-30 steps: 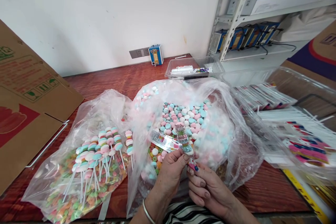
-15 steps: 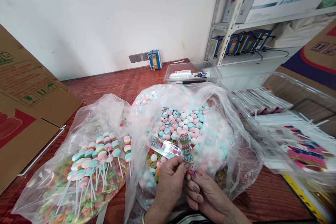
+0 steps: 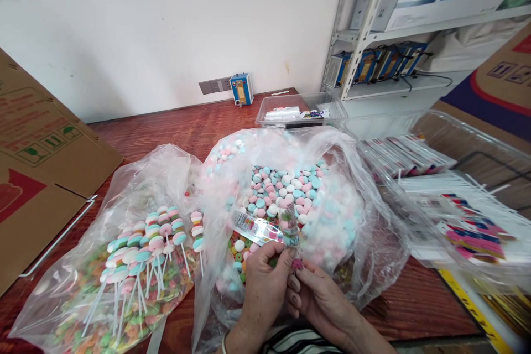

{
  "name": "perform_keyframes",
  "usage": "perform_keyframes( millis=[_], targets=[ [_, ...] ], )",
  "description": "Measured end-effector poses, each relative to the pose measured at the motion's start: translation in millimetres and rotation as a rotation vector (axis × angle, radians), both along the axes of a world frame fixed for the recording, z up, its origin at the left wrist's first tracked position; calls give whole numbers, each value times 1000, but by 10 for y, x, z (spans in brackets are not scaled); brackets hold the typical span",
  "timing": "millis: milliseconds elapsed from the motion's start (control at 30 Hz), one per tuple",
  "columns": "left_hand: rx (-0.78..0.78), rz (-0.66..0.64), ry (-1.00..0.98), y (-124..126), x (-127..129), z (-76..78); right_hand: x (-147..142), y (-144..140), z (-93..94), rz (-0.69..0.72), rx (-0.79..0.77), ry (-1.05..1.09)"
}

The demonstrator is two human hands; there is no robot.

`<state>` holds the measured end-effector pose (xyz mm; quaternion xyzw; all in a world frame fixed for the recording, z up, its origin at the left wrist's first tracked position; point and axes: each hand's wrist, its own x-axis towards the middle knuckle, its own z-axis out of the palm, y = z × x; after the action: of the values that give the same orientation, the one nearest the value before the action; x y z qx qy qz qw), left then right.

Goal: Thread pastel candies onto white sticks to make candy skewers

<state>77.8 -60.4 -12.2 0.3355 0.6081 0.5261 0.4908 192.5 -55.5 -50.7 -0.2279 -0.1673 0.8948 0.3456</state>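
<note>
My left hand and my right hand meet at the near table edge. Together they pinch a stacked candy stick in a clear printed wrapper. A second clear printed wrapper sticks out to the left from my left fingers. Right behind the hands lies a big open plastic bag of pink, blue and white round candies. To the left, a bag holds several finished candy sticks on top of small ring candies.
A clear bin of white sticks and printed wrappers stands on the right. A small clear tray sits at the back. A cardboard box fills the left side, and a metal shelf rises at the back right.
The wrapped candy stick has slid lower into my fingers, with less of it showing above them. The view has shifted slightly. Both hands stay together at the near edge.
</note>
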Motion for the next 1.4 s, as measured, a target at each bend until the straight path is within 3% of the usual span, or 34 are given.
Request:
perform_keyframes(
  millis=[233,433,800,933,1067,1233,1300,1400],
  targets=[
    [38,-9,58,93,-96,-6,-19,-62,37,-92,237,-302],
    [26,-29,-45,81,-74,-51,-22,-96,95,-76,145,-267],
    [12,-102,-626,84,-84,25,54,-41,245,33,74,-124],
    [45,38,-577,66,-55,-3,58,-11,271,34,152,-236],
    [74,227,-517,47,-34,4,-7,24,324,-109,486,-548],
    [170,199,-280,-31,-72,-58,-145,76,414,-283,787,-804],
    [200,208,-206,-79,-132,-81,-181,77,430,-233,775,-743],
    [186,131,-275,-170,-271,-76,-203,41,431,16,516,-412]
  ],
)
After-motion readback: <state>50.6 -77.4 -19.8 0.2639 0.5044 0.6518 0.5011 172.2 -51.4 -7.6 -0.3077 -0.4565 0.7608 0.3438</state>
